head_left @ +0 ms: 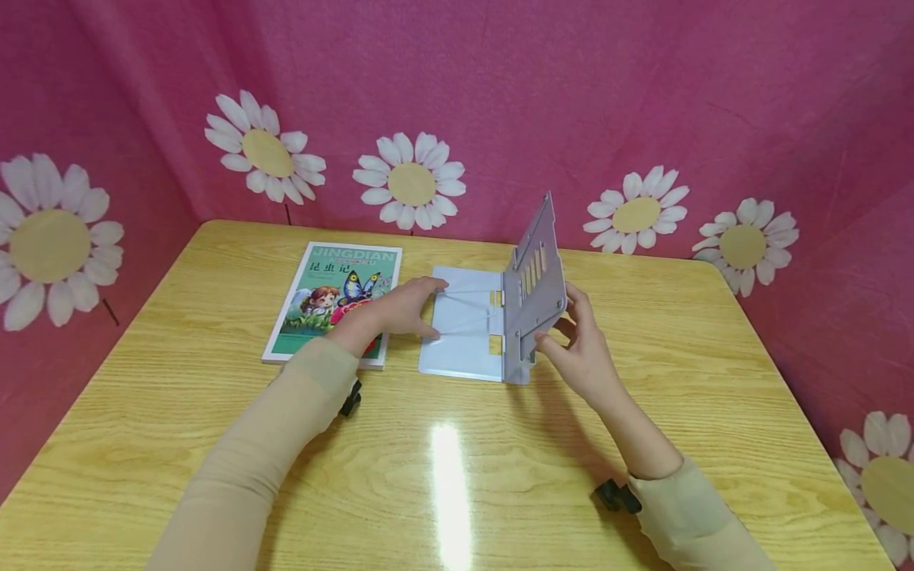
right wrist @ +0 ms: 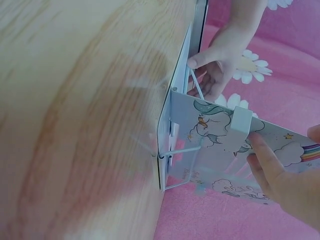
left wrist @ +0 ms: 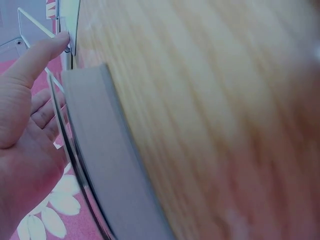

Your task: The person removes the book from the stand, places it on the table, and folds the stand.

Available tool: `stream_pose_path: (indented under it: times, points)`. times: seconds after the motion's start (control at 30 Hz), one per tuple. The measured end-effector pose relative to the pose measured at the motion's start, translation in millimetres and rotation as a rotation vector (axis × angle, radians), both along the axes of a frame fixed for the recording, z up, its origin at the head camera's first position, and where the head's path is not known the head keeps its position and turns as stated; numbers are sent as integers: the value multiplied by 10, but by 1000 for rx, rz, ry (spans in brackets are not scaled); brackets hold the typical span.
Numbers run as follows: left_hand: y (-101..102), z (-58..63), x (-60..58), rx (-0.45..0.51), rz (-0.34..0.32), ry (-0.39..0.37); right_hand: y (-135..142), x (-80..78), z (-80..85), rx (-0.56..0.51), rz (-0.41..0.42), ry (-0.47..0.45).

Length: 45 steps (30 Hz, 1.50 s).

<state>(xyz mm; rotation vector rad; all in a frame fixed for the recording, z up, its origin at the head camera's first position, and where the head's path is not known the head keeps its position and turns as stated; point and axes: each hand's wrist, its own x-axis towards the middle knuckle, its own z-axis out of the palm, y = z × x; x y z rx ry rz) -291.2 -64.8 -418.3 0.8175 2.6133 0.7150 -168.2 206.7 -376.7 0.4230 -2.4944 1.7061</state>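
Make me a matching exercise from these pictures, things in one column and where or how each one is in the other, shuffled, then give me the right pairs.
Things:
1. book
2. base plate
3. back panel
4. left hand

States:
A. tilted up off the table, held by the right hand
B. lying flat on the table, pale, wire across it
C. closed, at the left, green cover up
D. fingers on the base plate's wire

Pairs: 1-C, 2-B, 3-A, 4-D
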Motion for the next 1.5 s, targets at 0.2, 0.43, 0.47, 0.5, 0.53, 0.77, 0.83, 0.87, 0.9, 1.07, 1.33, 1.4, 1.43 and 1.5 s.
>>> stream_pose_path:
  times: [0.2, 0.43, 0.47, 0.5, 0.53, 0.77, 0.83, 0.87, 0.9, 1.07, 1.33, 1.4, 1.43, 1.5]
  points:
    - [-12, 6, 3, -2, -7, 5, -8, 9, 12, 1, 6, 6]
    - [-20, 5, -8, 2, -16, 3, -13, 10, 22, -20, 17, 6]
    - [-20, 6, -8, 3, -16, 2, -12, 8, 20, -20, 18, 9]
    - [-19, 5, -8, 3, -17, 1, -13, 8, 21, -19, 16, 7]
    - [-19, 6, -8, 4, -16, 0, -14, 6, 19, -16, 14, 7]
    - [-20, 15, -1, 6, -6, -15, -15, 1, 20, -4, 14, 13]
    - [-19, 16, 0, 2, -6, -16, -18, 3, 19, -2, 13, 12]
    - [-17, 14, -1, -1, -9, -13, -18, 3, 19, -2, 12, 12]
    - [-15, 15, -1, -1, -11, -11, -18, 4, 19, -2, 13, 11]
    - [-6, 7, -4, -12, -15, 3, -16, 3, 12, -3, 17, 16]
    - [1, 5, -8, -5, 1, 4, -14, -6, 0, 0, 21, 25]
    - [7, 2, -10, -1, 6, 4, -14, -6, 1, 0, 22, 22]
    - [11, -1, -11, 2, 8, 5, -14, -7, 2, 1, 21, 20]
    - [14, -7, -13, 1, 14, 7, -16, -7, 3, -1, 22, 16]
